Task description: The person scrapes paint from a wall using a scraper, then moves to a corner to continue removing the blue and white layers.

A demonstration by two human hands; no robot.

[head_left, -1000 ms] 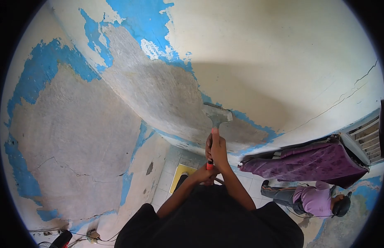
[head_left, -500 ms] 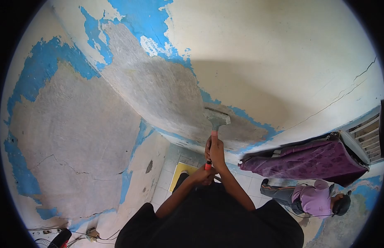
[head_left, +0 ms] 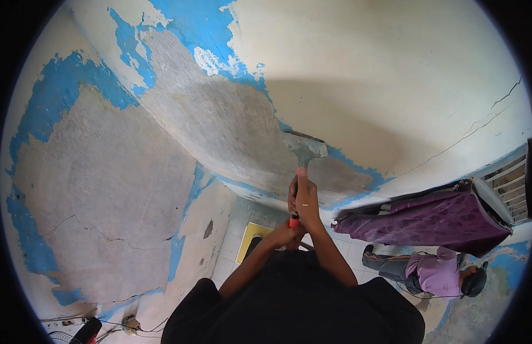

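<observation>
A long-handled wall scraper point(head_left: 307, 150) reaches up and away from me, its wide metal blade at the border between bare grey plaster point(head_left: 231, 120) and blue and cream paint. Whether the blade touches the wall is hard to judge. My right hand point(head_left: 305, 200) is wrapped round the red-and-black handle, below the blade. Lower down, close to my body, my left hand point(head_left: 286, 235) is closed round the handle's rear part. Ragged blue paint point(head_left: 358, 162) runs right of the blade, and cream paint point(head_left: 358, 86) spreads above it.
A purple cloth point(head_left: 426, 221) covers something long at the right, beside a slatted window point(head_left: 509, 186). Near it is another person point(head_left: 432, 275) in a pink shirt. A yellow board point(head_left: 249, 238) lies on the tiled floor. Cables and a dark red-and-black object point(head_left: 87, 331) are at lower left.
Both hands and the scraper have moved up and slightly right. The blade now sits at the painted border instead of on the grey plaster.
</observation>
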